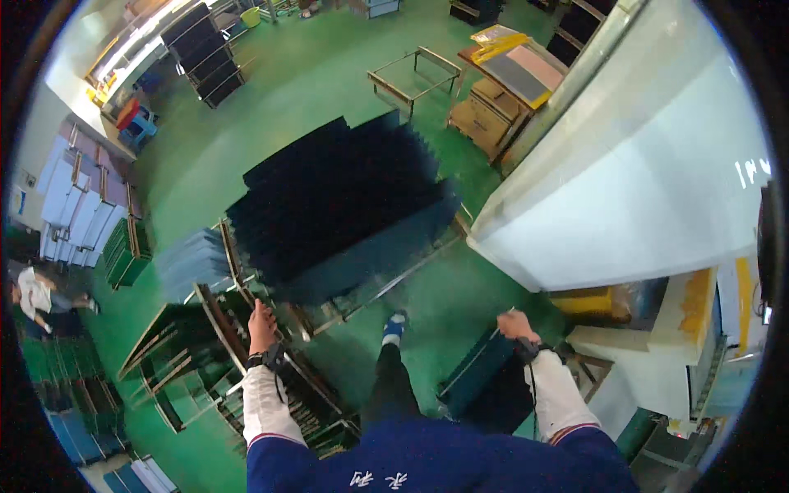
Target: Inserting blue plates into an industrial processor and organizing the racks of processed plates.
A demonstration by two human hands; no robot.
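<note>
My left hand [263,327] is beside the brown bars of a rack [220,324] at the left. Its fingers are loosely bent and slightly apart, and nothing shows in them. My right hand [518,325] has its fingers curled closed at the top end of a dark blue stack of panels [481,374]; whether it grips the panels or a frame bar is hidden. In front of me stands a wide stack of black, ridged panels [337,205] on a low metal-framed cart [403,275]. Both wrists wear black straps.
A large white panel-like surface [633,164] rises at the right. Beyond the stack stand an empty metal frame [413,76] and cardboard boxes [485,115]. Pale stacked sheets [86,197] line the left wall. Another person [45,300] is at the far left.
</note>
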